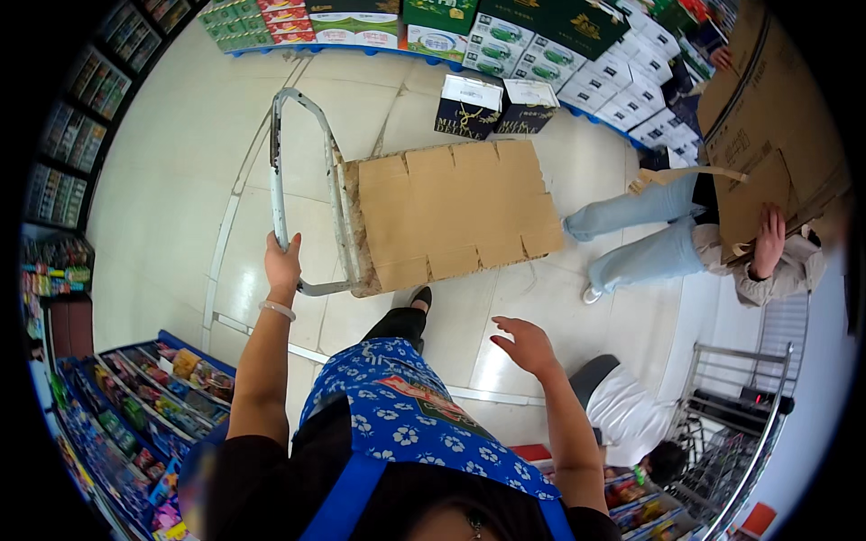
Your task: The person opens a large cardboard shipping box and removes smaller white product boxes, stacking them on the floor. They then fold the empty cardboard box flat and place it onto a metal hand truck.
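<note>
My left hand (pixel 283 264) is closed around the white metal push handle (pixel 277 189) of a platform trolley, whose paint is chipped in places. A flat sheet of brown cardboard (pixel 453 213) with slits along its edges covers the trolley's deck (pixel 362 267). Off to the right, my right hand (pixel 528 345) hangs above the tiled floor with its fingers apart and nothing in it. The near edge of the cardboard lies beyond that hand, not touching it. My foot in a black shoe (pixel 422 297) stands beside the deck.
A person in pale jeans (pixel 643 250) carries large flattened cartons (pixel 764 135) past the trolley's far end. Another person in a white top (pixel 629 406) is at lower right. Two dark gift boxes (pixel 469 111) stand before stacked cartons (pixel 500 40). Snack shelves (pixel 149 399) line the lower left.
</note>
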A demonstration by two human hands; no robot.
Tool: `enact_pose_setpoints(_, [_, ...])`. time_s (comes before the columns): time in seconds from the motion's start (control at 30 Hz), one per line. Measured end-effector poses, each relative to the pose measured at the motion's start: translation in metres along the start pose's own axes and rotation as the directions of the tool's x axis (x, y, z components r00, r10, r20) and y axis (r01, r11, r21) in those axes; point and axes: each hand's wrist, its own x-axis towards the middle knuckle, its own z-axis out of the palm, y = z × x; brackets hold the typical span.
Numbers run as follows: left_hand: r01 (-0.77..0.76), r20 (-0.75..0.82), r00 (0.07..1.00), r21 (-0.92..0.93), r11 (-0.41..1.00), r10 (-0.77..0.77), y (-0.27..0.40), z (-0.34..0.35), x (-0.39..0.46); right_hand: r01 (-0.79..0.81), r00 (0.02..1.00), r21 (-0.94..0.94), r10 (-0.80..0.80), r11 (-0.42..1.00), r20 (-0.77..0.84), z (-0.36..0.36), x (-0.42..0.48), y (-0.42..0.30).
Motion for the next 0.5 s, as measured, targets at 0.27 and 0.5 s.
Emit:
enact_pose_setpoints(0.27, [-0.031, 0.008, 0.999, 0.070, 0.997, 0.031, -0.020, -0.015, 0.047, -0.455, 0.881, 0.062, 0.439, 0.888, 0.178, 0.107, -0.145, 0.078])
enact_pose_setpoints(0.5, [-0.119, -0.035, 0.991, 0.174, 0.977, 0.127, -0.046, -0.016, 0.099, -0.649, 0.711, 0.461, 0.698, 0.605, 0.084, 0.227, -0.252, 0.128])
